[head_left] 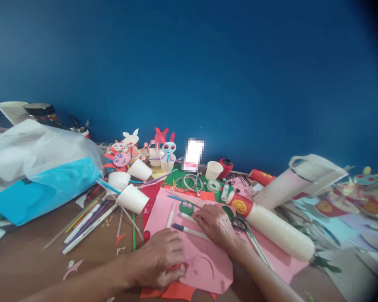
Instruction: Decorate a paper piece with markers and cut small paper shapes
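Observation:
My left hand (159, 260) rests over the near left edge of a sheet of pink paper (208, 268). Its fingers are curled in, and a bit of orange-red shows between thumb and fingers; what they hold is hidden. Farther up the paper, my right hand (216, 224) has its fingers bent down and closed around a white marker (186, 217), whose end sticks out to the left. A blue-capped marker (189, 230) lies just below, partly under that hand. A small green paper face (186, 208) lies beyond the fingertips. Scissors (239, 223) lie right of the hand.
White paper cups (134, 199) lie tipped at left, near several pens (90, 228). Paper-cup figures (168, 155) and a lit phone (193, 154) stand along the blue wall. A long cup stack (280, 228) lies at right, beside a white tumbler (277, 188). Plastic-wrapped blue paper (50, 188) is far left.

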### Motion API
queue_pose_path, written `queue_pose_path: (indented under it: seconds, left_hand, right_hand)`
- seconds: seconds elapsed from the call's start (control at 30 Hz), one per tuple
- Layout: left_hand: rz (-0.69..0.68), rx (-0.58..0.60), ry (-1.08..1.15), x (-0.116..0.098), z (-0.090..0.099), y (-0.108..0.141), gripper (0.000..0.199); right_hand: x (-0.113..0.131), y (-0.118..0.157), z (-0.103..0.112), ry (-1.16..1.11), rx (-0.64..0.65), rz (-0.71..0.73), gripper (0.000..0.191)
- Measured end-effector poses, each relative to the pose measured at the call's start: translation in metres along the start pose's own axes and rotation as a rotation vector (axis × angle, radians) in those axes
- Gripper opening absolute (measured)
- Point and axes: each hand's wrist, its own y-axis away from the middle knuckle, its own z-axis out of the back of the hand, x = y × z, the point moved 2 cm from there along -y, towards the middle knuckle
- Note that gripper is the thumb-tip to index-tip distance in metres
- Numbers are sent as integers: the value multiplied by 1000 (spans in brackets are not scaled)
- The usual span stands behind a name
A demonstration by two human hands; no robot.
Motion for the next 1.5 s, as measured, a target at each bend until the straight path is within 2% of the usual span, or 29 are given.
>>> queue_pose_path:
  seconds: [0.13,0.23,0.37,0.47,0.57,0.73,0.9,1.13,1.3,1.5]
  left_hand:
    - [74,-37,-20,6,4,-1,9]
    - [80,-51,-16,6,6,0,9]
    - [11,18,8,-8,4,1,14]
    - [-80,58,-17,-21,0,3,22]
    - [-119,76,-80,-29,-2,3,21]
    - [-76,88,-105,-30,-3,2,23]
    - [-89,73,-112,-29,-6,3,17]
    - [-116,51,-101,-30,-6,3,13]
    - [-107,45,-92,-30,-9,4,12]
    - [-91,53,-57,-29,-14,5,14]
  right_hand:
    - [0,2,2,19,-11,-5,19]
    - [4,5,5,27,20,-8,18]
    - [7,14,10,12,65,-14,19]
    - [7,21,12,-7,52,-21,17]
    - [7,24,12,-5,35,-39,15]
    - [6,22,14,21,33,-58,15]
    - [5,21,22,37,-15,-83,16]
    - [-3,23,21,47,-1,-133,17]
    - [-17,17,26,176,35,-181,18]
    - [-33,-9,30,320,115,-258,20]
